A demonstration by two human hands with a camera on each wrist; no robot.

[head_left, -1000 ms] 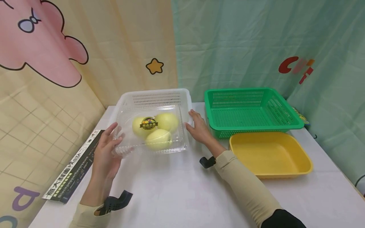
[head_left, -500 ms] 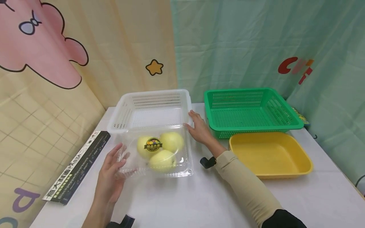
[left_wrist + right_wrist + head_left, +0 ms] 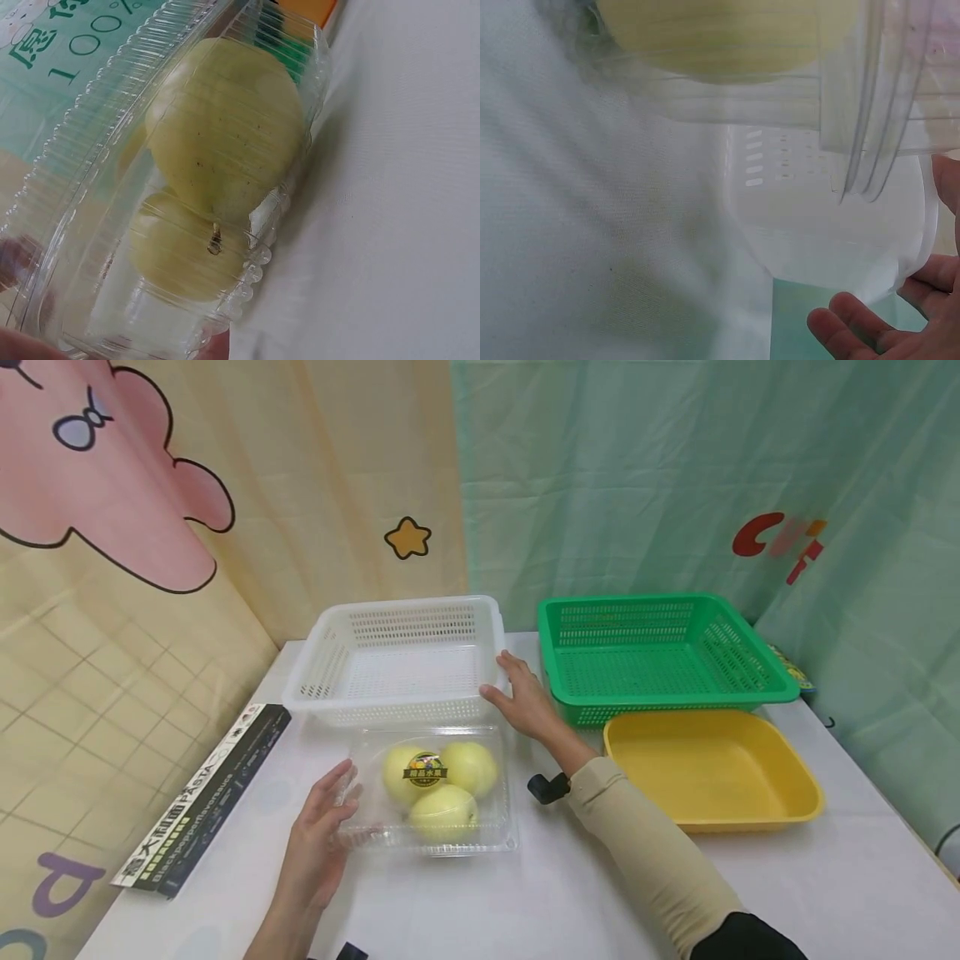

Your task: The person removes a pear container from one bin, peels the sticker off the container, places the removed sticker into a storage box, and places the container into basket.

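My left hand [image 3: 318,835] grips the left side of a clear plastic fruit box [image 3: 480,839]. Three pale yellow-green fruits [image 3: 444,814] lie inside it, under a dark sticker on the lid. A stem shows on one fruit [image 3: 187,251] in the left wrist view; whether they are apples or pears is unclear. Just behind the box stands a white perforated basket [image 3: 397,702]. My right hand [image 3: 528,702] holds that basket's front right corner, thumb at the rim and fingers outside. Whether the box touches the table cannot be seen.
To the right are a green perforated basket [image 3: 671,702] and, in front of it, a yellow tray [image 3: 712,822]. A long dark pasta box [image 3: 206,802] lies along the left table edge. Curtains stand behind and beside the white table [image 3: 465,918].
My left hand has brought the fruit box from over the white basket toward me, lower and slightly right, leaving the basket's inside visible. My right hand has stayed at the basket's corner.
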